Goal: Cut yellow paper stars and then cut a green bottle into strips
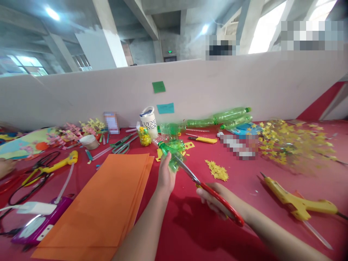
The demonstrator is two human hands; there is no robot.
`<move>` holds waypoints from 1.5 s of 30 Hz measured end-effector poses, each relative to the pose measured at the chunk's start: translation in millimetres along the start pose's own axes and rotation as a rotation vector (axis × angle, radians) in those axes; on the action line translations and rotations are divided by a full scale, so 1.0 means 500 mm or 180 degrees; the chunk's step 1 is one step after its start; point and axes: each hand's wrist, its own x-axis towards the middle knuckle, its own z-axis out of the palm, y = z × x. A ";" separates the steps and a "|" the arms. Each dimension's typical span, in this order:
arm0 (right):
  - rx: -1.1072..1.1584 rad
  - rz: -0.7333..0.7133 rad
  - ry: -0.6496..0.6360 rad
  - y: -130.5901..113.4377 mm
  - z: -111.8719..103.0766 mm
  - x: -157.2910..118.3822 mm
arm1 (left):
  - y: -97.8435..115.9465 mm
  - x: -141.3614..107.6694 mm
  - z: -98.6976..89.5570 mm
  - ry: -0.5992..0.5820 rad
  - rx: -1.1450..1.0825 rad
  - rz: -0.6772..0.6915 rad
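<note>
My left hand (166, 174) is closed around a cut piece of green plastic bottle (168, 150), its narrow neck pointing up and away to the left. In my right hand (221, 199) is a pair of scissors with red handles (224, 206). The metal blades reach up and left to the green plastic; whether they are parted around its edge I cannot tell. Beyond the left hand lie more clear green plastic pieces and yellow scraps with star cut-outs (189, 145). A small heap of yellow stars (217, 170) lies to the right of the blades.
Orange sheets (100, 195) lie at left beside a purple power strip (40, 221). Yellow glue guns lie at left (51, 166) and right (293, 199). Green bottles (231, 116), a white tub (149, 121) and a yellow cutter (206, 140) are near the partition. Another person's hand (5, 168) shows far left.
</note>
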 end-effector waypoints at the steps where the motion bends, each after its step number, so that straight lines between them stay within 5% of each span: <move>1: -0.0004 0.0032 0.0016 -0.001 0.000 0.000 | -0.001 0.000 0.000 0.0006 0.0009 -0.0002; 45: 0.0209 0.0424 0.0362 0.002 0.029 0.009 | -0.011 0.002 -0.003 0.0095 0.0163 -0.0090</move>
